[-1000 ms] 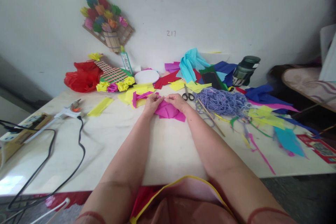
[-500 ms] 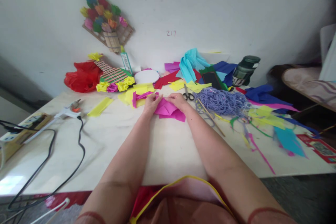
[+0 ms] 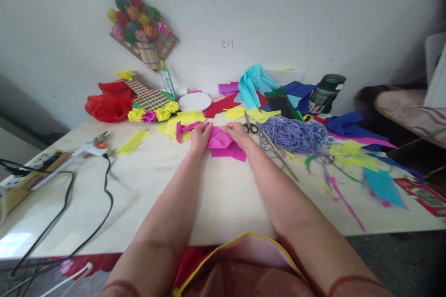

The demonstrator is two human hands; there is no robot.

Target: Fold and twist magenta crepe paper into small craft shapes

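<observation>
A piece of magenta crepe paper [image 3: 219, 138] is stretched between my two hands above the table. My left hand [image 3: 201, 137] pinches its left edge, and my right hand [image 3: 237, 133] grips the right edge. More magenta paper [image 3: 232, 153] lies flat beneath it, and a folded magenta strip [image 3: 184, 127] rests to the left, partly over yellow paper [image 3: 167, 125]. Just past my right hand sit black-handled scissors [image 3: 250, 126]. The fingertips are small in view, so their exact grip is hard to make out.
A tangle of purple string [image 3: 298, 134] and a thin wooden stick [image 3: 282, 158] lie to the right. On the left are a glue gun [image 3: 95, 146], its black cable and a power strip [image 3: 33, 167]. A dark green bottle [image 3: 325, 95] stands at the back, near red fabric-like paper [image 3: 109, 102].
My hands have moved slightly apart, and the magenta paper between them is spread wider and flatter. Everything else on the table stays as it was.
</observation>
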